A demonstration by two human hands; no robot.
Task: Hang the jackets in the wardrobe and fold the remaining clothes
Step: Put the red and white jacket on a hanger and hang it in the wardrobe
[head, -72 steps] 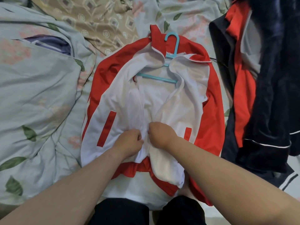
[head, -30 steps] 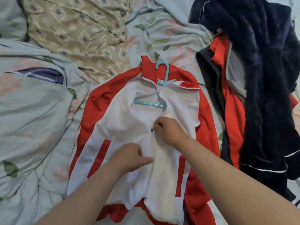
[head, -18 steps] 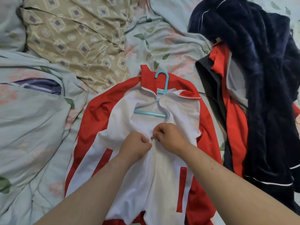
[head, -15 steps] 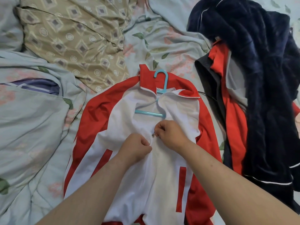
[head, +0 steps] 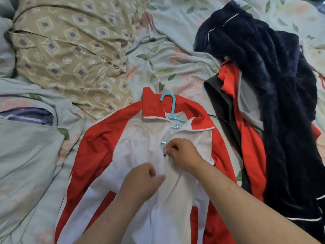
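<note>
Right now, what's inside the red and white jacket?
A teal hanger: its hook and neck show above the red and white jacket collar, and one bar end peeks out at the open zip. The shoulders of the hanger are covered by fabric.

Soft, even light falls on the bed in front of me, leaving only faint shadows in the folds. My left hand point(head: 140, 180) is motion-blurred, and the wide lens bends the edges.
</note>
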